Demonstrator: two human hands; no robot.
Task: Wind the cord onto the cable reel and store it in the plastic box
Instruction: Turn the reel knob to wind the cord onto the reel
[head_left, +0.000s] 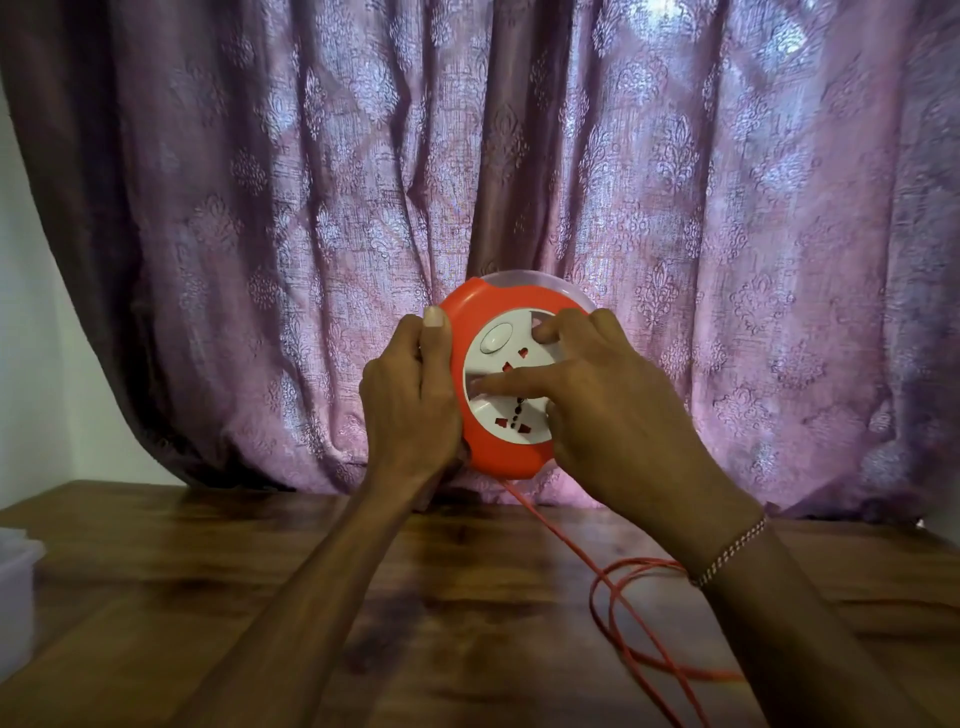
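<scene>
I hold a round orange cable reel (480, 447) with a white socket face upright above the table, its face turned toward me. My left hand (410, 400) grips the reel's left rim, thumb over the top edge. My right hand (597, 410) lies across the white face, fingers pressed on it. An orange cord (613, 597) runs down from the reel's underside and lies in loose loops on the wooden table (260, 597) at the right. A clear plastic box (15, 587) stands at the table's left edge, only partly in view.
A purple patterned curtain (311, 208) hangs right behind the reel and reaches the table's back edge. A pale wall (31, 338) shows at the far left. The cord loops run under my right forearm toward the lower right.
</scene>
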